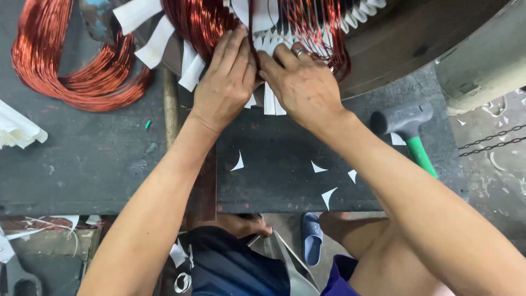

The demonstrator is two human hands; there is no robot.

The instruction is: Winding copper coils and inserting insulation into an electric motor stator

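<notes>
At the top of the view, both hands meet over the rim of a motor stator. The left hand point(223, 82) lies flat, fingers extended and close together, pressing down on a bundle of copper winding wire point(200, 22) where it crosses the white insulation paper strips point(192, 68); it grips nothing, apparently just pinning the coil. The right hand point(301, 82), touching the left at the fingertips, has its fingers curled narrow onto one white strip and the wire beside it, seemingly to work the pieces into a slot; whether it actually pinches the strip is hidden by the knuckles. A ring shows on one right finger.

More copper loops point(320, 30) hang just right of the hands, and a large loose coil point(71, 66) rests on the dark workbench point(98, 159) to the left, probably kept clear of the slots being handled. Small white paper offcuts point(327, 195) lie scattered near the bench edge. A rubber mallet with a green handle point(408, 129) lies to the right, within reach. A stack of white paper point(16, 129) sits at the far left.
</notes>
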